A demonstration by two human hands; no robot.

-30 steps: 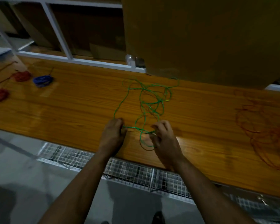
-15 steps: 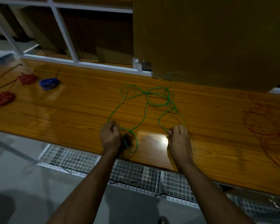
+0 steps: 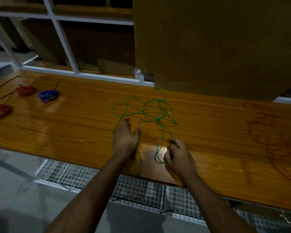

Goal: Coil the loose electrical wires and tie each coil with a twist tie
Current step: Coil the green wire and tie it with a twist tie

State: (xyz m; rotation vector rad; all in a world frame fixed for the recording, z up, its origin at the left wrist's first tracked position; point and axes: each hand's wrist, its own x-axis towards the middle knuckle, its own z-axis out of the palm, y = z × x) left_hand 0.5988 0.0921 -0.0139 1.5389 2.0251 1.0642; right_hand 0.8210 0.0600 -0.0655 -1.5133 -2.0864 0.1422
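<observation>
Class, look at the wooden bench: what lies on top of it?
On the bench lie a loose green wire, two red coils, a blue coil and a loose red tangle. Both hands cover parts of the green wire.

A glossy wooden bench crosses the dim room. White shelving stands at 11 o'clock, a brown board at 1. Wire mesh and grey floor lie at 6 to 8.

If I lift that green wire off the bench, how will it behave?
The green wire will probably flop and sag, since it lies in loose crossing loops. It may snag on itself where strands overlap. It looks thin, so likely light; one end already droops over the bench edge.
</observation>
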